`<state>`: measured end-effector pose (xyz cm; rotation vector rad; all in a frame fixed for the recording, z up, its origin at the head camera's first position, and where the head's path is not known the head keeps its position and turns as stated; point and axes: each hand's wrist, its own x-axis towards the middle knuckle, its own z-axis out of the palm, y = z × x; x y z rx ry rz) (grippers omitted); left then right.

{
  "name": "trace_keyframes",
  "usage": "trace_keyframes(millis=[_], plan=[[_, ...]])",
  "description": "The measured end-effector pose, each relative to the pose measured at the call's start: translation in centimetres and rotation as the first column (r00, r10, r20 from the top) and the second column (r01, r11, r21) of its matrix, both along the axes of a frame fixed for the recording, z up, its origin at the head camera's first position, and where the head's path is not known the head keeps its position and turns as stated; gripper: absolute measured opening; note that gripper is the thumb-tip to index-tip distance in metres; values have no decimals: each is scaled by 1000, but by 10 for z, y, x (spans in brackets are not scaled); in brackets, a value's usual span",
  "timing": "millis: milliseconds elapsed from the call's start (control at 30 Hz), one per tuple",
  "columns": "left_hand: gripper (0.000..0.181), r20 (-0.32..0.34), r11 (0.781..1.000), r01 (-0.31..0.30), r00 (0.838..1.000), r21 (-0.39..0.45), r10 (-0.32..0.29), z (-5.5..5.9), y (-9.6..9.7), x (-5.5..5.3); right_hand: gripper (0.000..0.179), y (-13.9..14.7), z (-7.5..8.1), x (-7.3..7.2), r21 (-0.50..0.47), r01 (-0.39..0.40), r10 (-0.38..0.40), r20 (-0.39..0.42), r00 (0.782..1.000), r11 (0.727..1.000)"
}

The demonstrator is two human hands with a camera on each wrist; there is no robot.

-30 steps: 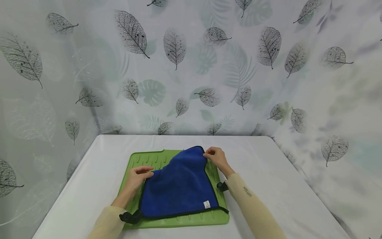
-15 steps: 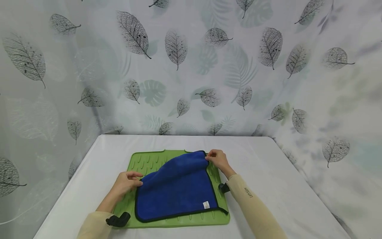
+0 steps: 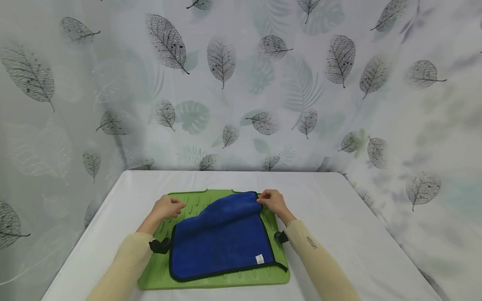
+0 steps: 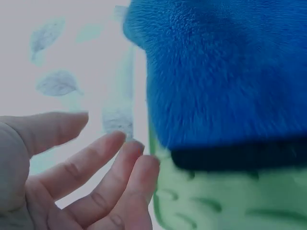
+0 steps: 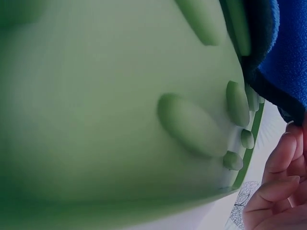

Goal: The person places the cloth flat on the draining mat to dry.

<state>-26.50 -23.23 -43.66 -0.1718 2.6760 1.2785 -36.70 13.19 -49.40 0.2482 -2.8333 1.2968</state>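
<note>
A blue towel (image 3: 222, 246) with black edging and a small white label lies over a green ridged mat (image 3: 211, 283). Its far edge is raised and wavy. At the towel's far right corner, my right hand (image 3: 275, 201) pinches the edge between thumb and fingers; the right wrist view shows those fingers (image 5: 283, 153) at the dark trim. My left hand (image 3: 165, 209) is over the mat's far left part, apart from the towel. In the left wrist view its fingers (image 4: 100, 177) are spread loosely with nothing between them, beside the towel's fuzzy surface (image 4: 216, 76).
The mat lies on a white-covered table (image 3: 339, 234). White table surface extends to both sides of the mat. A leaf-patterned curtain (image 3: 241, 92) stands behind the table and along its sides.
My left hand pulled the towel's left corner leftward and nearer, let go of it, then moved away from me over the mat. My right hand keeps its pinch and has dipped slightly.
</note>
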Motion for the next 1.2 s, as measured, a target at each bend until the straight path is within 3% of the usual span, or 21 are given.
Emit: trace_keyframes(millis=[100,233,333,533,767,900,1000,1033,1200], plan=[[38,63,999,38,997,8,-38,-5,7,-9,13,-3,-1,1,12,-10,10,0,1000,1000],[42,130,994,95,988,-48,-88,-12,13,-13,13,-7,-2,2,16,-23,23,0,1000,1000],[45,147,986,125,983,-106,-108,-16,15,-12,13,-9,-3,3,13,-29,29,-2,1000,999],[34,144,986,122,984,-111,-106,-23,16,-13,13,-9,0,5,6,-27,27,-2,1000,1000],[44,185,995,93,979,-22,-87,-28,16,-15,12,-7,1,7,5,-28,28,1,1000,1000],[23,215,994,107,970,32,-111,-28,15,-17,12,-5,2,7,5,-29,29,-7,1000,1000],[45,235,990,110,963,91,-129,-27,14,-17,12,-3,2,7,5,-29,29,-10,1000,1000],[43,236,988,105,963,114,-129,-27,14,-17,11,-2,2,6,3,-28,28,-11,1000,1000],[29,179,978,19,982,209,-57,-25,16,-18,10,2,2,5,2,-16,16,-22,1000,1000]])
